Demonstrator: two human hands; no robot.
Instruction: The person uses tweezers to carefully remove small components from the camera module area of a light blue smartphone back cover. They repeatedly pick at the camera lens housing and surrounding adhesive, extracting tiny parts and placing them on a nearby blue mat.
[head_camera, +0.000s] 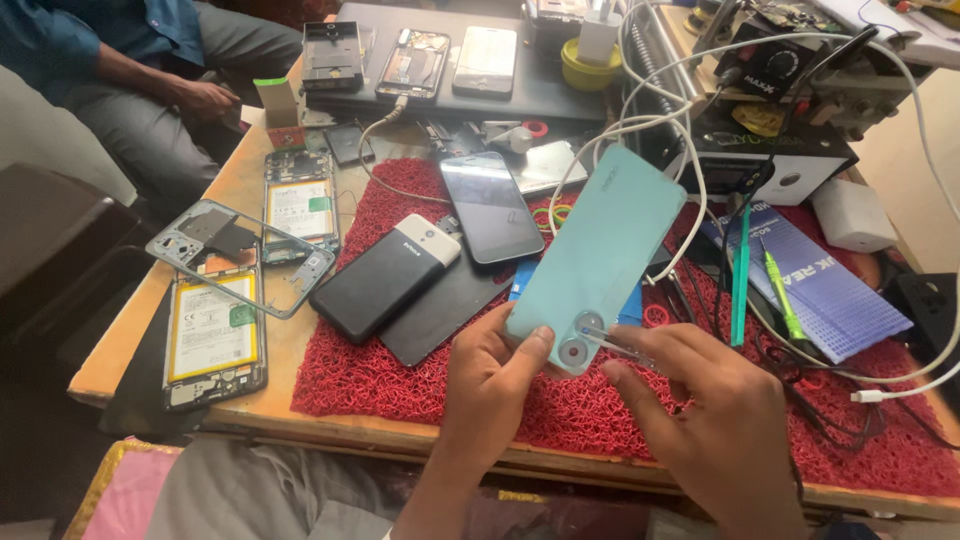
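A cluttered wooden workbench (250, 190) filled the head view, with a red bristly mat (400, 370) spread over its middle and right. Low in the frame, the left hand (490, 385) gripped the near end of a pale turquoise phone (600, 250), back cover up, thumb pressed on the cover beside the camera rings and fingers curled beneath. The phone slanted up toward the upper right, raised above the mat. The right hand (715, 410) pinched slim metal tweezers (615, 343), whose tips lay at the camera rings.

Just left of the phone, a black phone (490, 205) lay screen up, and a dark power bank (385, 278) sat below it on the mat. At the left edge rested an opened phone with a yellow battery (212, 330) and a bare phone frame (235, 255). White cables (640, 125) looped across the upper right, near a green-handled tool (782, 290) on a blue pad (820, 290). In the upper left, another person's hand (205, 98) rested on a knee.
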